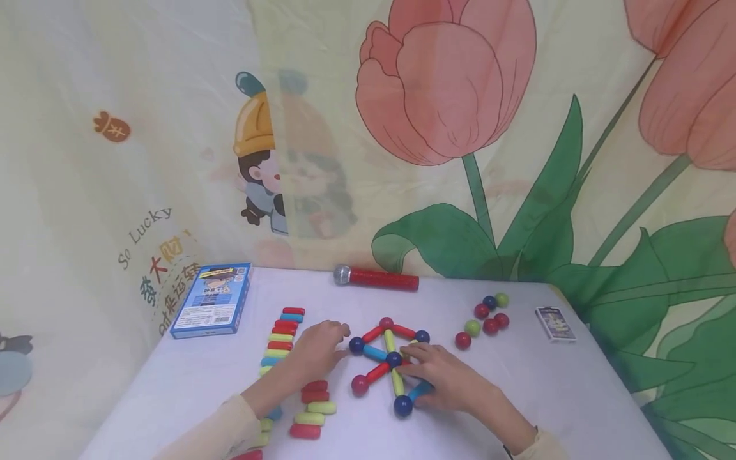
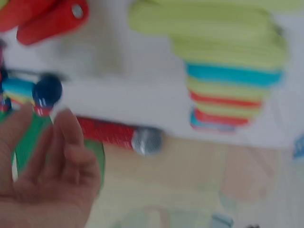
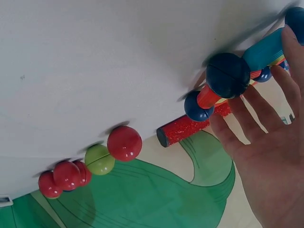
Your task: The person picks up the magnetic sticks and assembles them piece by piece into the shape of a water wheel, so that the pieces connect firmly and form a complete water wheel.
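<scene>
A flat figure of magnetic rods and balls lies mid-table, with a dark blue center ball (image 1: 393, 360) and red, yellow-green and blue rods running out from it. My left hand (image 1: 319, 351) hovers left of the figure beside its dark blue left ball (image 1: 356, 345); its fingers are loosely bent with nothing between them. Over the figure's right side, my right hand (image 1: 448, 377) spreads its fairly straight fingers. Its thumb lies against a blue rod (image 3: 263, 51) that joins a dark blue ball (image 3: 228, 76). The hand hides part of that side in the head view.
Loose rods (image 1: 310, 418) in several colors form columns at left, partly under the left forearm. Loose balls (image 1: 490, 326) and a small card pack (image 1: 554, 324) are at right. A red microphone (image 1: 384, 279) and a blue box (image 1: 213, 300) lie toward the back, before a printed curtain (image 1: 322, 38).
</scene>
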{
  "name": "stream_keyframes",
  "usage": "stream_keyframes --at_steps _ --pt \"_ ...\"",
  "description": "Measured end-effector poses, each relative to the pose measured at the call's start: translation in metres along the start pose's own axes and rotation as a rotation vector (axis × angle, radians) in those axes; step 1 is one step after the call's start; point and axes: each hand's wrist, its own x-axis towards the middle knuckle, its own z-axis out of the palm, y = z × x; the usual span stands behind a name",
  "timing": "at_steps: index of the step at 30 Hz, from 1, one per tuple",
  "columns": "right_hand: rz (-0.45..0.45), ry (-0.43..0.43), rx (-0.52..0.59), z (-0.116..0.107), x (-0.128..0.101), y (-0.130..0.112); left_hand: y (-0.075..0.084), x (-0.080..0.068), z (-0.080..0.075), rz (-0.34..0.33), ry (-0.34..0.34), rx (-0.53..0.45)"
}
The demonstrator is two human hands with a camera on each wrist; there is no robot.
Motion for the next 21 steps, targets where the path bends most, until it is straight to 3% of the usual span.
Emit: stream_keyframes --at_steps 4,8,16,19,21 --pt "-0.004 -0.004 -0.021 0.001 0.002 -0.001 -0.015 -0.021 -0.023 -0.066 -0.172 -0.052" --pt "0.006 -0.010 -0.032 -0.001 0.004 -0.002 -0.025 -0.033 -0.025 -0.053 -0.283 -0.060" --pt "0.026 -0.010 -0.019 -0.002 0.005 -0.010 -0.031 -0.035 -0.006 0.027 -0.230 0.066" --pt "0.040 -0.007 -0.026 -0.001 0.006 -0.013 -0.030 -0.033 -0.002 0.023 -0.211 0.086" --pt "0.046 -0.004 -0.035 0.000 0.006 -0.014 -0.028 -0.030 0.000 -0.003 -0.173 0.042"
